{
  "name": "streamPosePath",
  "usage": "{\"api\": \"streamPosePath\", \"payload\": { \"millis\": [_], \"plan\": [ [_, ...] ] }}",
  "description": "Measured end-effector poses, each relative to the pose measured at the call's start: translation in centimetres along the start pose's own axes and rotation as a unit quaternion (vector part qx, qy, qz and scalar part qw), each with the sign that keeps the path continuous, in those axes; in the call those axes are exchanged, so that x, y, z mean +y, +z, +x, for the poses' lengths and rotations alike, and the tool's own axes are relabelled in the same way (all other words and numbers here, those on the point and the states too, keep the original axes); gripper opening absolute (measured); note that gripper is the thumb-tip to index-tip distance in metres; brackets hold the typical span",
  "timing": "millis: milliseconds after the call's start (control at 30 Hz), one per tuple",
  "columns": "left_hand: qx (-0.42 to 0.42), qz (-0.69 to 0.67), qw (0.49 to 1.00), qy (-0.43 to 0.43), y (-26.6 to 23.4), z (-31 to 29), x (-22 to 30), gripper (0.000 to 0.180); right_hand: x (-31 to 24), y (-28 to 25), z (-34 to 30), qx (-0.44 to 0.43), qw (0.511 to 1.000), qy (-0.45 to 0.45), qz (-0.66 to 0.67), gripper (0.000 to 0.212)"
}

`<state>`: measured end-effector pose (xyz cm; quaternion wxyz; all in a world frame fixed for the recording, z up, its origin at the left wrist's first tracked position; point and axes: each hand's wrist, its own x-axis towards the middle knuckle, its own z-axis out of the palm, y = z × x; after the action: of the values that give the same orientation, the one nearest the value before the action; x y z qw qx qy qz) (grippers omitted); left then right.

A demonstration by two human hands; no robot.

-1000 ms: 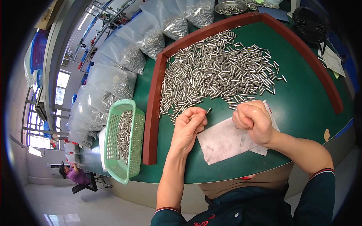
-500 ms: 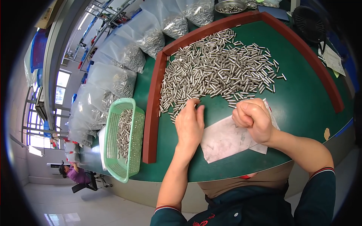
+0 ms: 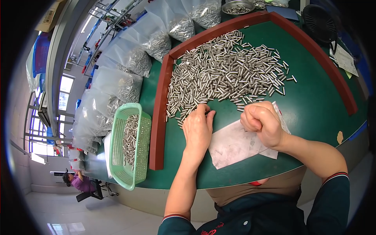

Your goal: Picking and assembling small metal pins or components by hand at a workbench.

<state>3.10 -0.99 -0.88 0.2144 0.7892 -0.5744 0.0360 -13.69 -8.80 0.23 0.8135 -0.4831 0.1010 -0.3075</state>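
Note:
A wide heap of short, shiny metal pins (image 3: 231, 70) lies on the green tabletop. At the heap's near edge is my left hand (image 3: 197, 127), its fingers curled and the thumb close to them. Its fingertips are partly hidden, so what they hold, if anything, does not show. My right hand (image 3: 263, 122) is closed in a fist, fingers turned inward, and its contents are hidden. Beneath the right hand lies a smudged white sheet (image 3: 237, 145), flat on the table with its far corner showing behind the wrist.
A red-brown raised border (image 3: 158, 129) fences the heap on the left, far and right sides. Outside it stands a green plastic basket (image 3: 141, 156) partly filled with pins. Clear bags of pins (image 3: 156, 43) line the left. A black fan (image 3: 320, 24) stands far right. Someone sits (image 3: 81, 183) in the background.
The thumb and fingers of my left hand have shifted slightly at the heap's edge. My right fist stays almost in place. The whole view has drifted a little.

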Motion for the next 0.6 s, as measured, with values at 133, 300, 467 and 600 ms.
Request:
{"api": "streamPosePath", "payload": {
  "millis": [133,300,467,600],
  "plan": [
    [0.009,-0.031,0.999,0.029,-0.1,-0.1,-0.3,0.013,0.0,0.3,0.1,0.007,1.0,-0.01,-0.013,0.036],
    [-0.036,-0.584,0.792,-0.175,-0.7,0.1,-0.7,0.013,0.0,-0.2,-0.1,-0.001,1.0,-0.001,0.006,0.033],
    [-0.111,-0.789,0.562,-0.223,-1.0,-0.7,-1.7,0.009,0.1,-0.1,0.0,-0.004,1.0,0.002,0.008,0.032],
    [-0.132,-0.768,0.586,-0.225,-0.8,-0.8,-1.7,0.004,0.1,-0.1,0.0,0.001,1.0,0.001,0.013,0.033]
  ]
}}
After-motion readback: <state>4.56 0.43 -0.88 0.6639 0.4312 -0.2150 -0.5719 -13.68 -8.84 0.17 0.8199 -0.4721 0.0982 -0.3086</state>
